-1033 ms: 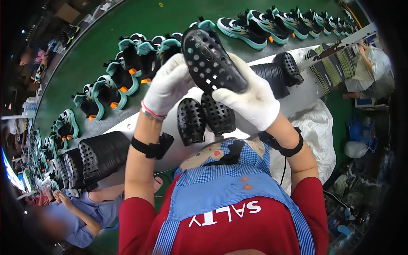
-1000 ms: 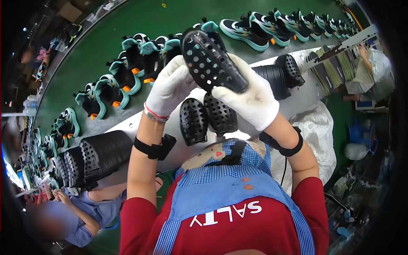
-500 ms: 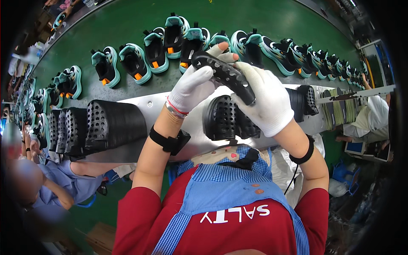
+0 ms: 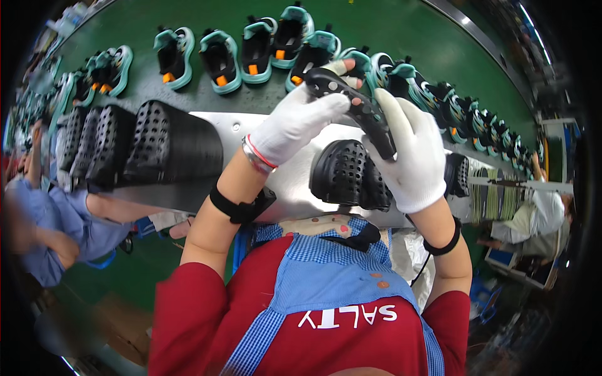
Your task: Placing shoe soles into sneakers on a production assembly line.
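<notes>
Between my two white-gloved hands is a black plastic shoe insert (image 4: 377, 126), curved and pierced with round holes. My left hand (image 4: 295, 124) grips its far left end. The thumb lies along the near side, and bare fingertips stick out beyond it. At the other end, my right hand (image 4: 419, 156) wraps its fingers and thumb round the edge. Just below the held piece, more black perforated inserts (image 4: 339, 175) rest on the pale metal shelf (image 4: 282, 185). My right hand partly covers them.
Several black and turquoise sneakers (image 4: 219, 59) with orange tabs line the green table (image 4: 135, 28). A large stack of inserts (image 4: 169, 141) is at left, with a smaller one (image 4: 459, 173) right, beside yellow-green flat pieces (image 4: 495, 199). People work at both sides; one wears blue (image 4: 47, 219).
The view has shifted, so the sneakers and left insert stack appear higher. Both hands keep hold of the insert, which sits slightly further right in the picture and is tilted a little more steeply.
</notes>
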Action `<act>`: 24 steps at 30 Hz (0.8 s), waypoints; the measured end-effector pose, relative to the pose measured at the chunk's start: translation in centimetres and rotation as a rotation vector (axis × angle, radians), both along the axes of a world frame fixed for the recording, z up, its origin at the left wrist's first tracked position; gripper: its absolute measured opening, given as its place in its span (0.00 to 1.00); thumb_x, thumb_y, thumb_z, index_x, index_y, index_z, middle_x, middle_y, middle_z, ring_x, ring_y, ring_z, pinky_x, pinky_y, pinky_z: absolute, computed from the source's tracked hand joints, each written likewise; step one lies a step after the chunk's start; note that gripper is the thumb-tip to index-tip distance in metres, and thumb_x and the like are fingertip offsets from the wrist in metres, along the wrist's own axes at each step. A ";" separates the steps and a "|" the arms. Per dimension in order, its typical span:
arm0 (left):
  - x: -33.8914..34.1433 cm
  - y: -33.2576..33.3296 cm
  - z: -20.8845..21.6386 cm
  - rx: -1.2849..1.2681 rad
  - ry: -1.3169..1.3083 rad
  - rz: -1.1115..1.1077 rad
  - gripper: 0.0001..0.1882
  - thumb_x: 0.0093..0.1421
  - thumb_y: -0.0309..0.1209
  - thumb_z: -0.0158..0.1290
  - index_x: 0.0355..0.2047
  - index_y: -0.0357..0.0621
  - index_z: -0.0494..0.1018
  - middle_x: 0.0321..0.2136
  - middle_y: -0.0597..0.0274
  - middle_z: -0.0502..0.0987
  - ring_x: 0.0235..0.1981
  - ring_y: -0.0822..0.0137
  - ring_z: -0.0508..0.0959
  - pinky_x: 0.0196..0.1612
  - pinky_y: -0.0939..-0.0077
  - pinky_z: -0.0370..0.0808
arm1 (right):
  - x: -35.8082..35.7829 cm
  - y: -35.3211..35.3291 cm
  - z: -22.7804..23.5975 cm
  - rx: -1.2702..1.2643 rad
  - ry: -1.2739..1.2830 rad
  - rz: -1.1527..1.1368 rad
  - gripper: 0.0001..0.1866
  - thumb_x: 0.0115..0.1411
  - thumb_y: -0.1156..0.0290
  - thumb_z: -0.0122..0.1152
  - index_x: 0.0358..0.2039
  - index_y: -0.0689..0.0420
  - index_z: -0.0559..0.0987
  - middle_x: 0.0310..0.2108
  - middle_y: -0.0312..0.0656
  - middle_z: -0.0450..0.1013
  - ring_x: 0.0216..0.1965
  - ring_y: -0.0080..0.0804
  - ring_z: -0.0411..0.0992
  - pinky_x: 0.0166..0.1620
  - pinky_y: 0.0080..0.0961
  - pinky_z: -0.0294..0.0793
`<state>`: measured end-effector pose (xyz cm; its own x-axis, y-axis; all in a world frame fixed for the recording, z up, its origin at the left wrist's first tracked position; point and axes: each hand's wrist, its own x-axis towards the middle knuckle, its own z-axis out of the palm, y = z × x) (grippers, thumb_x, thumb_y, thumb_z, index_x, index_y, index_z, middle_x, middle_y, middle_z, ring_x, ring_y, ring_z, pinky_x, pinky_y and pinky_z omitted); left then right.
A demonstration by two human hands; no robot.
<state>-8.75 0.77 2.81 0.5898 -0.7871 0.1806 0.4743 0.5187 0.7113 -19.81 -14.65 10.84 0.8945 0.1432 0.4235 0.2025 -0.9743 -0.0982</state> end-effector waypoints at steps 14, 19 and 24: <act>-15.1 16.4 4.3 -0.030 0.368 0.683 0.30 0.63 0.29 0.49 0.64 0.44 0.51 0.43 0.51 0.73 0.47 0.57 0.76 0.50 0.62 0.75 | -4.2 11.1 0.4 0.166 0.158 0.636 0.32 0.46 0.75 0.63 0.54 0.64 0.69 0.52 0.52 0.67 0.51 0.54 0.66 0.55 0.40 0.65; -15.3 28.3 -0.8 -0.008 0.284 1.255 0.18 0.64 0.26 0.49 0.53 0.40 0.63 0.45 0.49 0.71 0.46 0.55 0.76 0.45 0.65 0.79 | -5.9 9.4 -0.3 0.156 0.176 0.585 0.27 0.47 0.76 0.61 0.51 0.64 0.71 0.48 0.52 0.70 0.45 0.49 0.69 0.50 0.38 0.67; -16.1 37.0 -6.6 0.002 0.459 1.386 0.08 0.60 0.26 0.54 0.39 0.37 0.73 0.35 0.52 0.77 0.36 0.58 0.79 0.39 0.65 0.81 | -7.2 8.1 -1.2 0.156 0.299 0.529 0.26 0.49 0.77 0.60 0.52 0.64 0.71 0.48 0.52 0.70 0.45 0.49 0.69 0.50 0.37 0.67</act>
<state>-24.84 37.79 -3.76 0.8644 0.4478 -0.2284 -0.2137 0.7387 0.6393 -27.02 -6.60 9.63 0.8025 0.5556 0.2176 0.5952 -0.7193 -0.3584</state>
